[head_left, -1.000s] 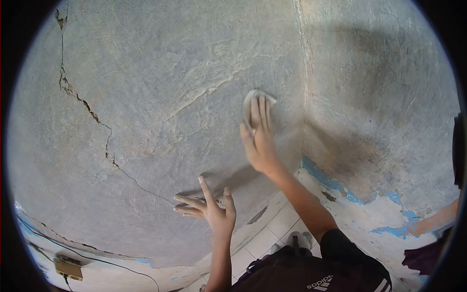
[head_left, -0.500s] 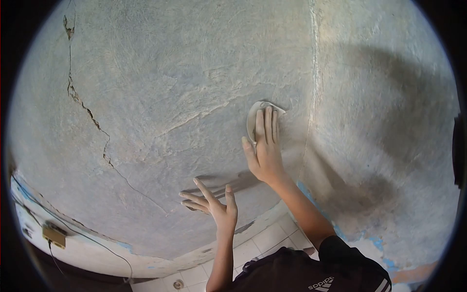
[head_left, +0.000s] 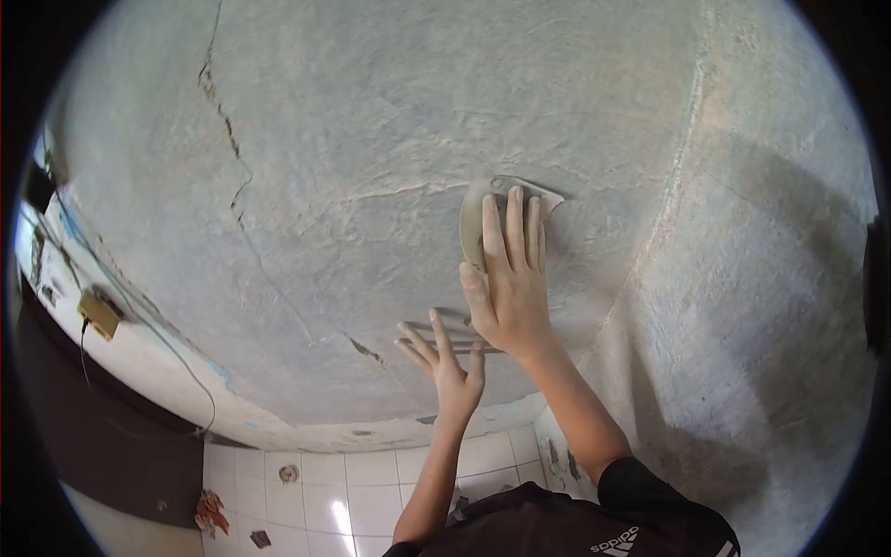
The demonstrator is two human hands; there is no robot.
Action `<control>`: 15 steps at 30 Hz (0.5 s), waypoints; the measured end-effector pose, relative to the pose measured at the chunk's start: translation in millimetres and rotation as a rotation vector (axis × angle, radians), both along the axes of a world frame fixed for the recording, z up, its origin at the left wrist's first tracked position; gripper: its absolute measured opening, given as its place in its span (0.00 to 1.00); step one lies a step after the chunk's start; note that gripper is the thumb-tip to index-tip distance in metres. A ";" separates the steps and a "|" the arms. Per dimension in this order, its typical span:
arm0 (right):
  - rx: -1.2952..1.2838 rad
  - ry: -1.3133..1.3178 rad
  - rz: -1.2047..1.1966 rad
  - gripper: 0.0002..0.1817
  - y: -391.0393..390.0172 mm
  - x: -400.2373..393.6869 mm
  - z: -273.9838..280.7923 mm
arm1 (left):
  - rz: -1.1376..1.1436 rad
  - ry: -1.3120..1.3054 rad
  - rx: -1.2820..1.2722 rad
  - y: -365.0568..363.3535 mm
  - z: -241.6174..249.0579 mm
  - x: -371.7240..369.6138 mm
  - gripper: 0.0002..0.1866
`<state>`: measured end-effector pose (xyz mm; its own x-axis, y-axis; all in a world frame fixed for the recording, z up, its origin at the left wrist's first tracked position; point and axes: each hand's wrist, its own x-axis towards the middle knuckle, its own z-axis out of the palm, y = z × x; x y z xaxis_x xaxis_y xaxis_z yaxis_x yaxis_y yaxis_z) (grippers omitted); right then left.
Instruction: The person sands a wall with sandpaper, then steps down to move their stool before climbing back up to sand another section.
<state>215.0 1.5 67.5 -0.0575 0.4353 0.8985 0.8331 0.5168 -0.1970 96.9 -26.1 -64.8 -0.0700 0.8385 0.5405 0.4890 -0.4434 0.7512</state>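
My right hand (head_left: 512,278) presses a pale, folded sheet of sandpaper (head_left: 472,227) against the grey plastered wall (head_left: 353,121). Its fingers lie long over the sheet, and the thumb sits at the lower left edge. A rounded side of the sheet shows left of the fingers; a curled fold stands out above them. Lower and to the left, my left hand (head_left: 450,371) is open with fingers spread, close to the wall and holding nothing. Pale dust coats the fingers of both hands. A rough ridge (head_left: 399,188) in the plaster runs left from the sandpaper.
A jagged crack (head_left: 225,121) runs down the wall at left, and a short gouge (head_left: 367,351) lies left of my left hand. The wall corner (head_left: 682,158) is at right. A yellowish socket box (head_left: 98,313) with cables hangs at lower left. White floor tiles (head_left: 371,466) show below.
The view has shifted, bringing more floor into sight and moving the wall corner rightward. My right hand stays on the sandpaper; the left, still spread, appears slightly higher and nearer the right forearm.
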 end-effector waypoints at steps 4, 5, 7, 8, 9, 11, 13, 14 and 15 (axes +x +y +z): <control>-0.057 -0.041 0.092 0.36 -1.9 -9.7 -49.9 | 0.070 0.043 -0.005 -1.1 -4.4 -3.4 0.44; -0.089 -0.034 0.134 0.36 -2.3 -12.6 -72.7 | 0.163 0.040 -0.028 0.4 -7.6 -1.7 0.42; -0.227 0.164 0.191 0.39 -3.3 -26.7 -90.1 | 0.214 -0.032 0.008 9.1 -8.8 -4.1 0.39; -0.219 0.201 0.205 0.40 -4.3 -33.0 -89.0 | 0.221 -0.078 0.025 8.2 -10.2 -5.1 0.37; -0.221 0.195 0.225 0.40 -2.9 -34.2 -77.8 | 0.206 -0.148 0.061 7.9 -6.7 -3.3 0.36; -0.185 0.039 0.222 0.41 2.3 -28.4 -35.6 | 0.230 -0.174 0.081 11.4 -0.7 -2.3 0.36; -0.194 -0.008 0.229 0.43 1.2 -25.3 -4.1 | 0.244 -0.200 0.099 14.0 5.4 -3.6 0.36; -0.202 -0.058 0.233 0.45 0.9 -24.8 2.5 | 0.250 -0.189 0.090 14.3 9.0 -4.6 0.36; -0.165 -0.058 0.226 0.43 2.8 -25.6 -3.5 | 0.258 -0.179 0.080 14.5 12.1 -6.1 0.36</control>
<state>189.4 4.2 64.1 -0.2191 0.5454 0.8090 0.7127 0.6557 -0.2490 90.9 -11.5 -52.6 -0.3744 0.7363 0.5636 0.4563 -0.3828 0.8033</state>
